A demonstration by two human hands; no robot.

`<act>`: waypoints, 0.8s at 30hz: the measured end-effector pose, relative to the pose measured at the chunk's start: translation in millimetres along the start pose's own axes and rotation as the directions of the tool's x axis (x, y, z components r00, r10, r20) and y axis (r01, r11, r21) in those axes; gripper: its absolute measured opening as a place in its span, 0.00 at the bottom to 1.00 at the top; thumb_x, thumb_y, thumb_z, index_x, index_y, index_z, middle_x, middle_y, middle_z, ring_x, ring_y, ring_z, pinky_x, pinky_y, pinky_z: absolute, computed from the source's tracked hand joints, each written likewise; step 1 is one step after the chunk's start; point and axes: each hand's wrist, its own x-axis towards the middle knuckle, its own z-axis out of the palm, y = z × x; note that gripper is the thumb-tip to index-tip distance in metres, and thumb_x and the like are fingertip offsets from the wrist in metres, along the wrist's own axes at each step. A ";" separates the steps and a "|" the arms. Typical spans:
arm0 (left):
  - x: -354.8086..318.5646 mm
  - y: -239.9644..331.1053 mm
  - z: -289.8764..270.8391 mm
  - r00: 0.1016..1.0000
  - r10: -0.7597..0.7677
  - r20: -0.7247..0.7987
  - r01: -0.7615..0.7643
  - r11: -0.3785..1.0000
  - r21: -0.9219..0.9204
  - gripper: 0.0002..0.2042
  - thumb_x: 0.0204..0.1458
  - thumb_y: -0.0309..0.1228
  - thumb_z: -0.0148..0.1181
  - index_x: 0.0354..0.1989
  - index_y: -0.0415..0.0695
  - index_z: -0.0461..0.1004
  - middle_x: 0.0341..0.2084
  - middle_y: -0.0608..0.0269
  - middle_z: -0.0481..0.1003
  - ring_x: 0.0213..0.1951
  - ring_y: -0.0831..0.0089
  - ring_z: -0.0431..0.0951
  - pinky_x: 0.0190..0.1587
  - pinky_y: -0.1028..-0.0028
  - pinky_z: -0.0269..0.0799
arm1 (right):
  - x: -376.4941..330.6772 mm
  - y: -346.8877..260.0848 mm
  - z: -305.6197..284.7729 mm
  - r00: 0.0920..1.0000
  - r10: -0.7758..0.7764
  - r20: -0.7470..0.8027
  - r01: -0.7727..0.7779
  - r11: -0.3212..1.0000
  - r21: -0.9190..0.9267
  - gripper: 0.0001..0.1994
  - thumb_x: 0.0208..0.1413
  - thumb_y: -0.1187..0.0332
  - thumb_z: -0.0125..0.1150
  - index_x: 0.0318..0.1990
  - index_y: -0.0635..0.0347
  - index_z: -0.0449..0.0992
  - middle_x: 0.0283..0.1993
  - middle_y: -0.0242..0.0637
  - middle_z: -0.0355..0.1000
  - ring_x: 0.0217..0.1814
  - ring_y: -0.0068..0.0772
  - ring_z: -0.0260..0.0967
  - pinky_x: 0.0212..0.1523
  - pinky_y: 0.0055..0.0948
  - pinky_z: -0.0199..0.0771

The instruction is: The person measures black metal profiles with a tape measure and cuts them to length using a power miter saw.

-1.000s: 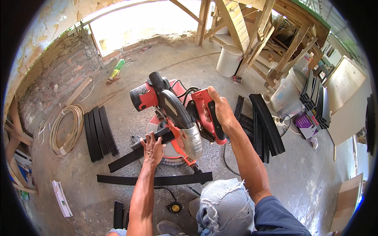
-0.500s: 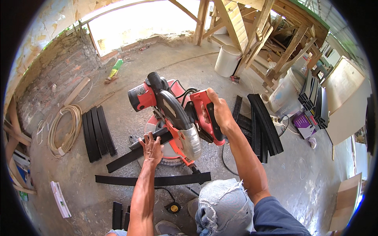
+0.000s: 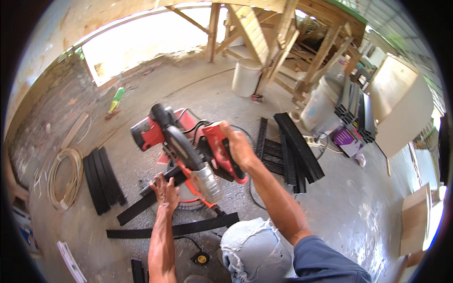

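Red mitre saw (image 3: 188, 155) at frame centre, head raised. Right hand (image 3: 238, 146) gripping its handle; left hand (image 3: 165, 191) flat, pressing black strip (image 3: 141, 207) on saw bed. Cut pending (cut strips (image 3: 101, 181) stacked left).

The saw (image 3: 188, 155) stands mid-floor (image 3: 358, 212); a strip (image 3: 141, 205) lies across its base, another strip (image 3: 174, 229) before it, stacked strips (image 3: 101, 179) left, more strips (image 3: 297, 151) right.
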 end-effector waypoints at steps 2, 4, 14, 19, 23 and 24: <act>0.7 -2.4 1.7 1.000 -0.001 -0.001 0.001 1.000 -0.006 0.23 0.41 0.35 0.73 0.50 0.47 0.79 0.64 0.40 0.61 0.67 0.46 0.56 0.67 0.37 0.44 | 1.3 5.3 -0.7 0.999 -0.032 0.009 0.032 0.998 -0.044 0.36 0.67 0.34 0.46 0.27 0.63 0.75 0.19 0.32 0.69 0.19 0.23 0.67 0.22 0.27 0.67; 0.3 0.8 -4.8 1.000 0.016 0.008 -0.016 1.000 -0.019 0.23 0.41 0.34 0.73 0.49 0.46 0.79 0.63 0.40 0.61 0.67 0.46 0.56 0.67 0.37 0.44 | 3.2 10.3 -2.0 0.998 -0.066 0.019 0.068 0.995 -0.076 0.37 0.67 0.34 0.44 0.27 0.63 0.75 0.18 0.33 0.69 0.19 0.24 0.67 0.22 0.27 0.67; 0.2 3.0 -7.2 1.000 -0.029 0.010 0.028 0.999 0.014 0.25 0.38 0.30 0.73 0.50 0.44 0.79 0.64 0.41 0.59 0.67 0.46 0.56 0.69 0.36 0.43 | -7.5 7.8 -4.5 0.998 -0.049 0.049 0.054 0.992 -0.116 0.39 0.67 0.31 0.42 0.28 0.63 0.76 0.19 0.33 0.70 0.21 0.24 0.67 0.25 0.27 0.67; 1.5 4.2 -10.6 0.998 -0.040 0.045 0.040 0.999 -0.006 0.26 0.38 0.29 0.73 0.51 0.45 0.79 0.64 0.41 0.59 0.67 0.45 0.56 0.70 0.36 0.43 | -11.2 18.3 -4.3 0.993 -0.115 0.023 0.116 0.990 -0.077 0.35 0.70 0.38 0.43 0.26 0.64 0.74 0.18 0.33 0.68 0.18 0.24 0.65 0.20 0.29 0.65; 3.1 3.9 -11.6 0.997 -0.046 0.056 0.046 0.999 0.011 0.27 0.37 0.29 0.73 0.52 0.45 0.78 0.65 0.40 0.58 0.67 0.45 0.56 0.70 0.36 0.43 | -14.4 27.1 -6.8 0.990 -0.141 0.027 0.144 0.983 -0.118 0.34 0.70 0.38 0.42 0.28 0.64 0.74 0.18 0.32 0.68 0.18 0.23 0.64 0.20 0.29 0.65; 2.9 3.0 -12.0 0.997 -0.045 0.056 0.044 0.999 0.015 0.27 0.37 0.29 0.73 0.52 0.45 0.78 0.65 0.40 0.58 0.67 0.45 0.56 0.70 0.36 0.43 | -15.8 28.7 -6.4 0.990 -0.142 0.026 0.144 0.983 -0.114 0.34 0.70 0.38 0.42 0.28 0.64 0.74 0.18 0.32 0.68 0.18 0.23 0.64 0.20 0.29 0.65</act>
